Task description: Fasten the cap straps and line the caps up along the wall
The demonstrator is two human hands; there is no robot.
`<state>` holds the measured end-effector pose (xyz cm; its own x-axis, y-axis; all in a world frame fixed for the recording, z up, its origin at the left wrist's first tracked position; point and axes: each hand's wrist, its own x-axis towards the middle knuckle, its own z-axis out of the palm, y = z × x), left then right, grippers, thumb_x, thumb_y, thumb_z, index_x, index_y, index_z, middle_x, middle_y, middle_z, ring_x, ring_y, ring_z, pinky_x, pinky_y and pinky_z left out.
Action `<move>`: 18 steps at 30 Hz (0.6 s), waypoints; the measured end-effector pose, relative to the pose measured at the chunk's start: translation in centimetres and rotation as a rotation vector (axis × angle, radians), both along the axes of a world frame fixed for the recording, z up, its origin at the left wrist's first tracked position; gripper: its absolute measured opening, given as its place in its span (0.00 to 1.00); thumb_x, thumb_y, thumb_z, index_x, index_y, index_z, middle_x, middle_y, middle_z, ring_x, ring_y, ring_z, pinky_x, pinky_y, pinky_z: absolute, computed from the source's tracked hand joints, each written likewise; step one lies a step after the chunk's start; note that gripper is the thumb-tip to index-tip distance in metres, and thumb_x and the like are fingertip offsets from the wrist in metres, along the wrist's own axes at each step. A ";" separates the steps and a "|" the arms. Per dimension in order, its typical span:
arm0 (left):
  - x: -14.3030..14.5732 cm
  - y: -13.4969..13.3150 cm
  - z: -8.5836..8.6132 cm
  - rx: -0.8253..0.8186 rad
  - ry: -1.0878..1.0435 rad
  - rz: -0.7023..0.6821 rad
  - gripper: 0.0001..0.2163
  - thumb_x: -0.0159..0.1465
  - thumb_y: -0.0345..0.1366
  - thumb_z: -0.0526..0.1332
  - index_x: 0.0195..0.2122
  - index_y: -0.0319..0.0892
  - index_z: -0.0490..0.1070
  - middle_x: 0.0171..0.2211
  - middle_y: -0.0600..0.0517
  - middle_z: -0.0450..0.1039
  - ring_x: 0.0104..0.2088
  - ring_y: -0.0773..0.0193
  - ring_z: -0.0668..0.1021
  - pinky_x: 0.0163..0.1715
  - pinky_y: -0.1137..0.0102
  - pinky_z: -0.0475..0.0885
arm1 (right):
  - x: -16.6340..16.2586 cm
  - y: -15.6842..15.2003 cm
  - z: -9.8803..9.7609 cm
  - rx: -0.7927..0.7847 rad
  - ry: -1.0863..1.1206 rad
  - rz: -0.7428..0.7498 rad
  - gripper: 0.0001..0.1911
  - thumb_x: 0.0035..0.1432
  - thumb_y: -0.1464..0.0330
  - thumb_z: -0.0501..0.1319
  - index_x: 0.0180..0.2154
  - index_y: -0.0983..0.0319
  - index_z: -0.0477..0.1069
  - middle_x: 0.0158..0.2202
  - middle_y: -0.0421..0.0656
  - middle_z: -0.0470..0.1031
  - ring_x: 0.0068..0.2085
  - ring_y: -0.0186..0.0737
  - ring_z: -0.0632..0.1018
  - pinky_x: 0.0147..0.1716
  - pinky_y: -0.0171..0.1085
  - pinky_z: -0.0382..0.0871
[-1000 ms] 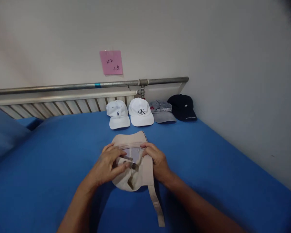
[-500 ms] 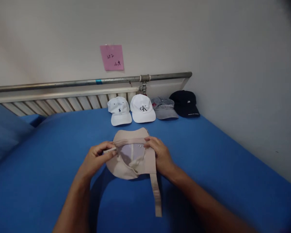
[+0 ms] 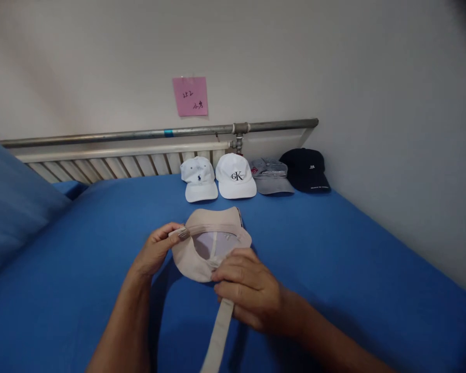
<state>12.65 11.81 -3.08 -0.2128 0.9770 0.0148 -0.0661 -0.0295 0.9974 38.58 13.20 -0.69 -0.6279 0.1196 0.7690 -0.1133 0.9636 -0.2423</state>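
A beige baseball cap (image 3: 190, 261) is held above the blue surface, its inside facing me and its brim pointing away. My left hand (image 3: 157, 251) pinches the cap's left back edge, where a small metal buckle (image 3: 184, 233) shows beside the thumb. At the cap's lower right my right hand (image 3: 252, 290) is closed around the base of the loose back strap (image 3: 219, 331), whose long end hangs down toward me. The right fingertips cover part of the cap's back edge.
Behind the beige cap stand a pale cap (image 3: 200, 189), a white cap (image 3: 236, 186), a grey cap (image 3: 274, 181) and a black cap (image 3: 305, 168) in a row. A radiator (image 3: 140, 165) and metal pipe (image 3: 120, 135) run along the wall, below a pink note (image 3: 190, 97).
My right hand has moved from the cap's right side down to the strap. The strap's hanging end has swung left. My left hand keeps its grip, and the buckle now shows.
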 end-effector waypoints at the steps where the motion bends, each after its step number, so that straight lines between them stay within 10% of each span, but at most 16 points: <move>1: -0.1 0.0 -0.1 0.003 0.027 -0.017 0.07 0.54 0.40 0.70 0.31 0.44 0.79 0.33 0.54 0.78 0.34 0.67 0.75 0.35 0.76 0.66 | 0.1 -0.1 0.0 -0.076 0.021 0.051 0.12 0.59 0.77 0.56 0.45 0.64 0.69 0.42 0.48 0.77 0.45 0.39 0.76 0.47 0.42 0.69; 10: 1.0 -0.7 1.1 -0.080 0.039 -0.163 0.09 0.53 0.42 0.70 0.32 0.46 0.81 0.35 0.52 0.79 0.37 0.66 0.76 0.41 0.74 0.68 | -0.6 0.7 -0.8 -1.320 0.058 0.111 0.16 0.67 0.59 0.50 0.48 0.61 0.67 0.25 0.35 0.68 0.16 0.25 0.65 0.18 0.30 0.64; 18: 2.1 -0.7 1.7 -0.074 0.015 -0.275 0.08 0.55 0.42 0.69 0.31 0.44 0.80 0.29 0.51 0.76 0.29 0.67 0.74 0.31 0.74 0.69 | -1.3 1.8 -0.6 -1.427 -0.055 0.103 0.12 0.60 0.60 0.59 0.36 0.62 0.73 0.24 0.38 0.70 0.20 0.30 0.73 0.19 0.30 0.66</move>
<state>14.78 11.08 -1.34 0.0602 0.9965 -0.0578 -0.0467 0.0607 0.9971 37.28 15.00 -1.31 -0.7059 0.7083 0.0069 -0.1255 -0.1154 -0.9854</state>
